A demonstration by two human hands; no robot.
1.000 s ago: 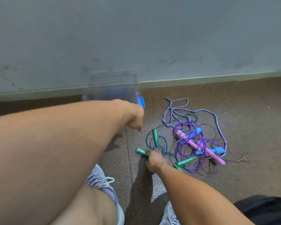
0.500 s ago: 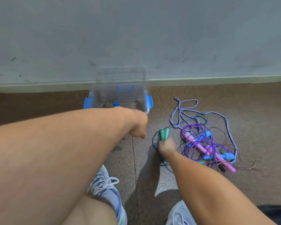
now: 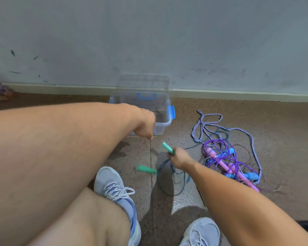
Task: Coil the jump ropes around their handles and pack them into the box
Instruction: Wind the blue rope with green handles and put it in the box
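Right hand (image 3: 178, 158) grips a green plastic jump-rope handle (image 3: 168, 148) pointing to 11 o'clock; left hand's (image 3: 144, 124) fingers curl, holding nothing, before the clear plastic box (image 3: 161, 110).

My right hand (image 3: 179, 158) now grips only one green handle (image 3: 168, 148), lifted off the floor and tilted up toward the far left, where half a second ago I held both together. The other green handle (image 3: 146, 169) now lies apart, nearer me and to the left, with the dark blue rope (image 3: 169, 176) pulled out of the tangle into loose loops near my hand.
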